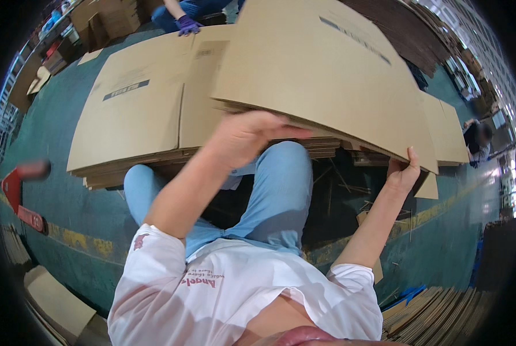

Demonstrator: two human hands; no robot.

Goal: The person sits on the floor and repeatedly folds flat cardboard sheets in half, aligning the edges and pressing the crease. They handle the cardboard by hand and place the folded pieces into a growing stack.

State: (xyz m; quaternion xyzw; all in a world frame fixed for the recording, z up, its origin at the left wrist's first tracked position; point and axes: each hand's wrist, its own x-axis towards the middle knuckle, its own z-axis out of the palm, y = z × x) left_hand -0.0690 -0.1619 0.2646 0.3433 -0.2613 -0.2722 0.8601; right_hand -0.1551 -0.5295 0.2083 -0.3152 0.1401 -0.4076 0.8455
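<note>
- The person is lifting one flattened cardboard sheet (327, 75) off the top of a low stack of flat cartons (154, 115); the sheet is tilted, its near edge raised above the stack and its far part lying toward the back of the pile.
- The left hand (243, 138) is pressing up under the sheet's near edge, fingers stretched flat beneath it rather than curled; I cannot tell whether the thumb is pinching the board.
- The right hand (402, 173) is grasping the sheet's lower right corner, fingertips (411, 153) showing over the edge, the rest hidden beneath.
- Judgement: the hands are well apart along one edge, which is steadying a wide, floppy board; keeping both at equal height should be stopping it twisting or creasing along its fold lines.
- Judgement: the flat left hand is only supporting, so a closed grip there would be safer before the sheet swings clear.
- Edges: the raw board edge is running across both bare hands; sliding along it is risking a cut.
- The stack's front edge is sitting just beside the person's knees (281, 173), leaving little room to pull straight back.
- A second worker's gloved hand (187, 25) is resting at the far side of the stack; another person (478, 138) is working at the right.
- Green floor (56, 132) to the left is offering open room.
</note>
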